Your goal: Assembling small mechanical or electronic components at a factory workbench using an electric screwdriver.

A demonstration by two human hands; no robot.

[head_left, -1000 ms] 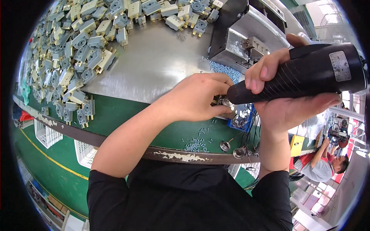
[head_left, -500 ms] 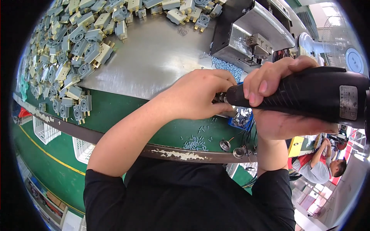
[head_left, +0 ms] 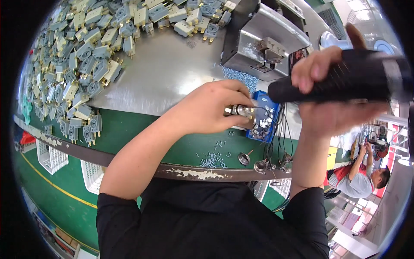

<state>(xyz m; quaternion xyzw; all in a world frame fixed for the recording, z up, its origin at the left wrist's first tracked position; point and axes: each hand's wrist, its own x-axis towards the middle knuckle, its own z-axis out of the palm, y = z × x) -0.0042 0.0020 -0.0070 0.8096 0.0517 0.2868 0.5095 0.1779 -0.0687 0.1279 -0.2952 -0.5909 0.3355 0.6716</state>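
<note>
Pinched between the thumb and fingers of my left hand [head_left: 211, 105] is a small shiny metal part [head_left: 242, 111], with a thin black wire running from its right side. It is held over the left edge of a blue tray [head_left: 264, 100] that contains small metal pieces. My right hand [head_left: 321, 118] is wrapped around a black power screwdriver [head_left: 340, 80], blurred by motion. The screwdriver's nose points left, apart from the metal part and to its upper right. Fingers hide some of the part.
Grey and cream switch-like blocks [head_left: 88, 64] are heaped at the left and back on a metal sheet [head_left: 146, 82]. A metal fixture [head_left: 263, 41] stands behind a screw pile [head_left: 241, 80]. Loose screws [head_left: 212, 161] and round metal caps [head_left: 244, 159] lie near the front edge.
The screwdriver has pulled away from the metal part, up and to the right. My left hand keeps its grip, and the part and blue tray now show more fully.
</note>
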